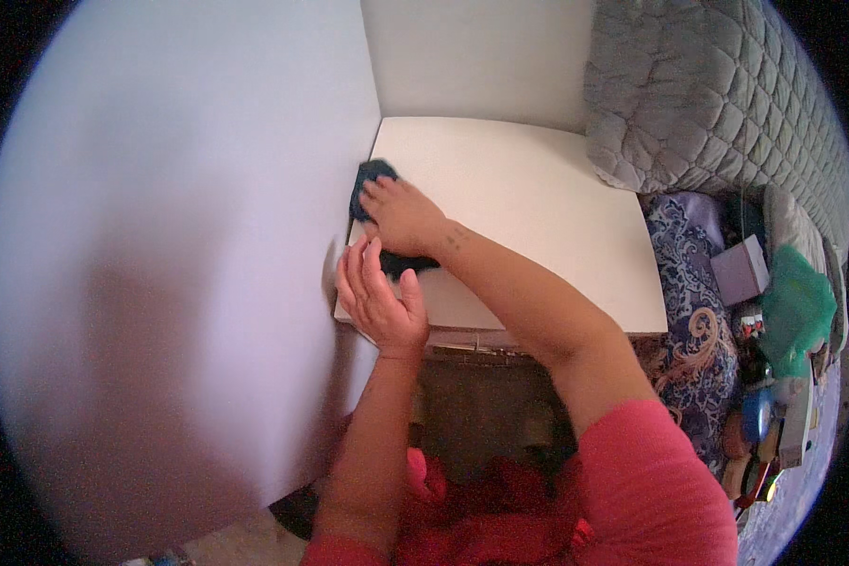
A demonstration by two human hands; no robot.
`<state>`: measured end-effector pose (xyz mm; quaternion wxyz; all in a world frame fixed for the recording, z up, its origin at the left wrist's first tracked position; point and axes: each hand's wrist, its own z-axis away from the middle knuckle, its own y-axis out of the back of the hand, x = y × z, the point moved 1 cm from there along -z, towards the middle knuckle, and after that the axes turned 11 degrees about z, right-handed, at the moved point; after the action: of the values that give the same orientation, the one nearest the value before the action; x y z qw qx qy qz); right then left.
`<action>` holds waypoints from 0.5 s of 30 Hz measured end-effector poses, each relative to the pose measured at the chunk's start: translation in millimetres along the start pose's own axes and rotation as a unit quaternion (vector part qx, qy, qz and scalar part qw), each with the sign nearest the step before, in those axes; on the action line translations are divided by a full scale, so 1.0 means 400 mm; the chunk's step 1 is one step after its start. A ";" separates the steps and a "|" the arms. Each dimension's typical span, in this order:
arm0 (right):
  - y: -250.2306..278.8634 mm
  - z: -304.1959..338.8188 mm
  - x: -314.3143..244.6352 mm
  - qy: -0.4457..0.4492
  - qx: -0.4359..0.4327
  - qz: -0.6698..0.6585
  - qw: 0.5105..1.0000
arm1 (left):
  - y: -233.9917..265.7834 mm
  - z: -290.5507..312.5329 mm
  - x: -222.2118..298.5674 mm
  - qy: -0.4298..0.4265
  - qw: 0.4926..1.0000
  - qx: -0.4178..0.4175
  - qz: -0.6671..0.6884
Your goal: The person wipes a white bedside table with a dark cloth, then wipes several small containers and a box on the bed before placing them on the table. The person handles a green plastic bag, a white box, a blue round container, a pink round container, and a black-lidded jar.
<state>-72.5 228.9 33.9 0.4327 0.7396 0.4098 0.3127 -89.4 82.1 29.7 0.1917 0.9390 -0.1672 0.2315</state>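
A dark blue-green cloth (374,171) lies bunched at the left edge of a white tabletop (528,217). My right hand (407,219) reaches across from the right and presses down on it, fingers bent over its far part. More of the dark fabric shows beneath my right wrist. Close by, at the tabletop's front left corner, my left hand (382,300) is raised with its fingers apart and holds nothing. Its fingertips come close to the right hand; whether they touch is hard to tell.
A pale wall (208,236) rises along the tabletop's left side, another wall (481,61) behind it. A grey quilted cover (698,94) hangs at the far right. Beside the tabletop are patterned fabric (693,311), a pale box (740,271), a green plastic bag (797,307) and several small items.
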 end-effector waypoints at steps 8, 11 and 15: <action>0.173 0.223 -0.064 0.178 -0.099 -0.142 0.969 | 0.012 0.004 -0.001 -0.016 0.992 0.053 0.115; 0.210 0.299 -0.053 0.180 -0.116 -0.136 0.967 | 0.023 0.006 -0.011 0.010 0.996 0.043 0.079; 0.214 0.335 0.000 0.156 -0.087 -0.105 0.978 | 0.014 0.003 0.008 0.048 0.999 0.007 0.017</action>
<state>65.8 152.5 53.0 0.4562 0.5944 0.5190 0.4115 -88.7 75.9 32.1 0.1891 0.9251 -0.1726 0.2804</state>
